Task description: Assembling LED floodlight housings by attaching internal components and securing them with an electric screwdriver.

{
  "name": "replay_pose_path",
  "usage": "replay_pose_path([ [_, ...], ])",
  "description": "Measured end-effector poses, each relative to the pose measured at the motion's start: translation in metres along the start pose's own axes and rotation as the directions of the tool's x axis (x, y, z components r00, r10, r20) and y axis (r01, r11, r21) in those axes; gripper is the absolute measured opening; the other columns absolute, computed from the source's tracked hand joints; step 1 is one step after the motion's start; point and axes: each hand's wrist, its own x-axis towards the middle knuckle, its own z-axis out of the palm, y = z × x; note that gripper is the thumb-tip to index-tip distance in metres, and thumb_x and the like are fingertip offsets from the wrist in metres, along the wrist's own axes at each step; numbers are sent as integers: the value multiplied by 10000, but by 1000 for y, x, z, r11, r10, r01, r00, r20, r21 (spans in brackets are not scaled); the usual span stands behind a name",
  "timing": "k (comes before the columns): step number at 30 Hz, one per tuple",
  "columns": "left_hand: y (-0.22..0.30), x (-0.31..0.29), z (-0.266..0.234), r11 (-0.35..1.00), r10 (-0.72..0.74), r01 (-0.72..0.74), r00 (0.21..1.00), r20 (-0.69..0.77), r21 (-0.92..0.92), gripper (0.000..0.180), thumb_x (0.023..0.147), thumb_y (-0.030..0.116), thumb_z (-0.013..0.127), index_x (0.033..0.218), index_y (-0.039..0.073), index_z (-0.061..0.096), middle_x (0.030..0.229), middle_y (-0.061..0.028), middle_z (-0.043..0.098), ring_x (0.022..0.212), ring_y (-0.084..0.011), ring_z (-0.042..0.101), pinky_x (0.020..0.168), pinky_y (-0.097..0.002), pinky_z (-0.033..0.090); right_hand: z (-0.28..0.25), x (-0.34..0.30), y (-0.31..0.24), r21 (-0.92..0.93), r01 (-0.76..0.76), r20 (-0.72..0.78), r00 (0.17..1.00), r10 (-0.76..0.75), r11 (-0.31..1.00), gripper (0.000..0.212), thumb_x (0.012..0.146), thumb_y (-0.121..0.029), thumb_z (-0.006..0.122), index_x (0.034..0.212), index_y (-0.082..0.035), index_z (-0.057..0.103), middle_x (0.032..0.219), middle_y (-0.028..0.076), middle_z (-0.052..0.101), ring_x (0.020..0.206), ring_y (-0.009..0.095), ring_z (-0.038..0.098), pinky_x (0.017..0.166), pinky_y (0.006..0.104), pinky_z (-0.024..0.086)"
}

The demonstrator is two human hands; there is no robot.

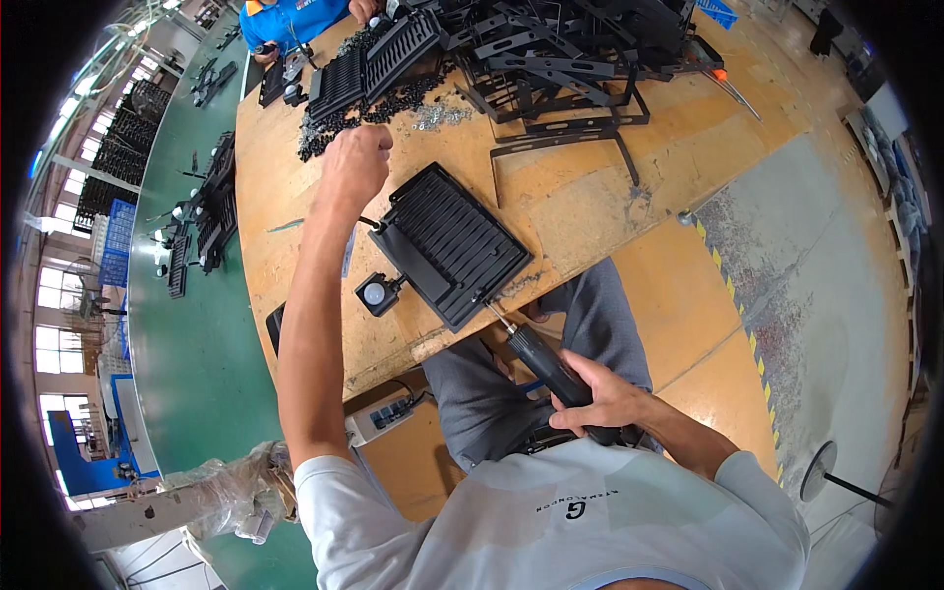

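A black finned floodlight housing (454, 241) lies on the wooden table in front of me, fins up. Wired to its left side is a small motion sensor (376, 293) with a white dome. My right hand (602, 398) grips a black electric screwdriver (547, 364), its bit reaching the housing's near edge at a small bracket or screw. Above the housing, my left hand (356, 162) is closed, its fingers curled beside piles of small black screws (379, 108) and silvery nuts or washers (438, 116). Whatever its fingertips hold is hidden.
Black metal brackets (565, 69) form a tangled heap at the far side, with an orange-handled screwdriver (733, 90) beside it. More finned housings (344, 84) stand near the screws. Across, a person in blue (295, 22) works. A green conveyor (182, 344) carries lamps at left.
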Motion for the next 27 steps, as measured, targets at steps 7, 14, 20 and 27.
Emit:
replay_pose_path([
  [7,-34,44,51,992,-123,123,992,18,-20,184,812,169,722,966,81,772,857,-185,731,839,-337,721,771,-420,553,-3,5,4,12,37,7,999,-37,999,606,864,-149,806,1301,-13,408,802,12,548,583,86,569,531,250,466],
  [14,-39,61,73,999,-45,45,999,8,-3,124,817,181,721,881,86,769,801,-174,722,804,-339,715,779,-418,559,-6,7,2,28,22,-10,1000,-22,999,602,856,-143,812,1288,-11,414,818,9,542,598,84,573,536,248,467],
  [20,-34,46,74,966,133,-111,988,-78,235,140,869,97,567,916,41,687,891,-207,706,891,-427,674,816,-503,533,-4,9,6,35,29,14,999,-29,999,594,858,-129,806,1287,-6,414,812,10,540,587,85,569,530,251,461],
  [27,87,-61,-26,898,-8,-21,998,-64,-441,117,930,83,615,955,-15,673,861,-151,681,762,-269,648,714,-348,508,-9,6,6,9,53,15,998,-53,999,598,859,-81,785,1300,-3,390,798,24,550,578,98,582,533,254,465],
])
